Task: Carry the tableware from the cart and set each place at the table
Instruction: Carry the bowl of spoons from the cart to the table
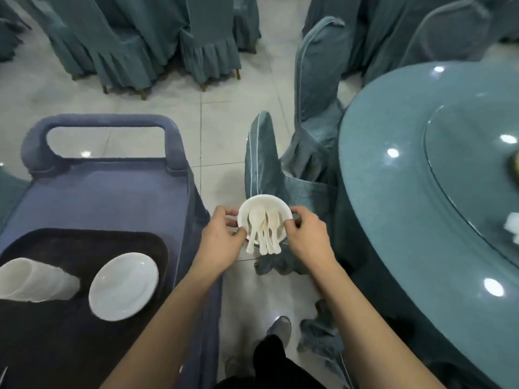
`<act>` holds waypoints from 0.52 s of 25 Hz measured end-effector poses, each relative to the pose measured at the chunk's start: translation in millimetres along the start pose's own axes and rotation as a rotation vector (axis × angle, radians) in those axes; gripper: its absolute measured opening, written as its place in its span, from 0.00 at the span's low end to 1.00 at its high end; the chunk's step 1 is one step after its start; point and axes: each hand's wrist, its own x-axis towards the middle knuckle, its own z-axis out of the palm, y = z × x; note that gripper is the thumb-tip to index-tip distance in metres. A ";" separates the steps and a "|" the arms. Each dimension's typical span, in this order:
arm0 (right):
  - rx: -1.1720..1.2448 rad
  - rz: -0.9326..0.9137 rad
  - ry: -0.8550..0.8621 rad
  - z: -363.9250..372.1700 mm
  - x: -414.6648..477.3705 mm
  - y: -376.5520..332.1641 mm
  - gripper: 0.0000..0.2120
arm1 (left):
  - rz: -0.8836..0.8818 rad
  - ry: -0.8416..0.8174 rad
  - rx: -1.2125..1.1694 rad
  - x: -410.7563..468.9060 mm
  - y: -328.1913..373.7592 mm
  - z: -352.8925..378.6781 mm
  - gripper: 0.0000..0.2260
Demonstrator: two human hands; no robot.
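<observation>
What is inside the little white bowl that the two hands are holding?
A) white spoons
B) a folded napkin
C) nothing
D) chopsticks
A: several white spoons lie in the small white bowl, handles poking over its near rim, while the left hand and right hand grip its sides.

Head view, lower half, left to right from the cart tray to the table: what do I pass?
stack of translucent cups lying on its side → white plate → left hand → bowl holding spoons, gripped from both sides → right hand → round table
</observation>
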 end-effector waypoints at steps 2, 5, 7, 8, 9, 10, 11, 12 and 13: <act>0.017 0.031 0.048 -18.2 9.8 14.1 0.13 | 0.025 -0.050 0.022 12.9 15.9 22.0 0.11; 0.038 0.090 0.119 -47.6 21.3 35.8 0.13 | 0.062 -0.131 0.051 26.7 39.2 56.0 0.11; 0.047 0.115 0.171 -68.6 27.7 51.6 0.12 | 0.091 -0.178 0.085 33.9 56.4 81.4 0.11; 0.049 0.126 0.195 -78.7 30.6 59.1 0.12 | 0.105 -0.194 0.099 37.6 64.6 94.0 0.11; 0.053 0.136 0.214 -86.3 32.9 65.3 0.12 | 0.116 -0.207 0.111 39.9 71.4 103.8 0.11; 0.064 0.152 0.239 -95.2 35.2 73.0 0.12 | 0.129 -0.226 0.125 41.3 79.2 115.2 0.12; 0.080 0.172 0.266 -104.9 37.2 80.9 0.12 | 0.139 -0.251 0.141 42.3 87.4 127.6 0.12; 0.094 0.195 0.287 -112.2 39.2 87.9 0.12 | 0.146 -0.272 0.151 43.6 94.0 137.9 0.11; 0.104 0.218 0.309 -119.9 40.4 95.1 0.12 | 0.155 -0.293 0.158 45.4 101.1 148.4 0.11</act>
